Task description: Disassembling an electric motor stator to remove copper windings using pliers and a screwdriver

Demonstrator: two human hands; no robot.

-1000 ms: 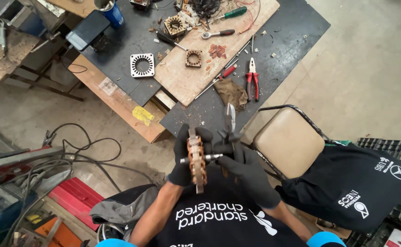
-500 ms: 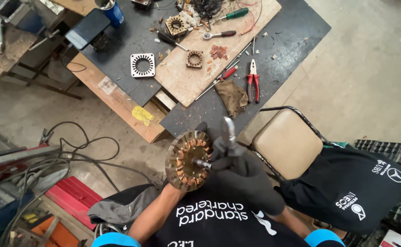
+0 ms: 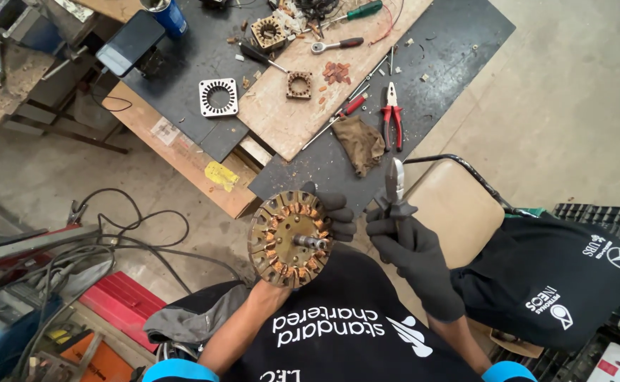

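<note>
Left hand (image 3: pixel 328 216) clamped on wound stator (image 3: pixel 290 238), right hand (image 3: pixel 412 251) gripping pliers (image 3: pixel 396 187) just beside; stripping copper windings likely underway, needing jaws brought onto a coil.

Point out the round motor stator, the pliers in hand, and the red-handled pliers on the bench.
round motor stator (image 3: pixel 289 238), head view, face near shaft
held pliers (image 3: pixel 395 185), head view, jaws
red-handled pliers (image 3: pixel 392 117), head view, handles
</note>
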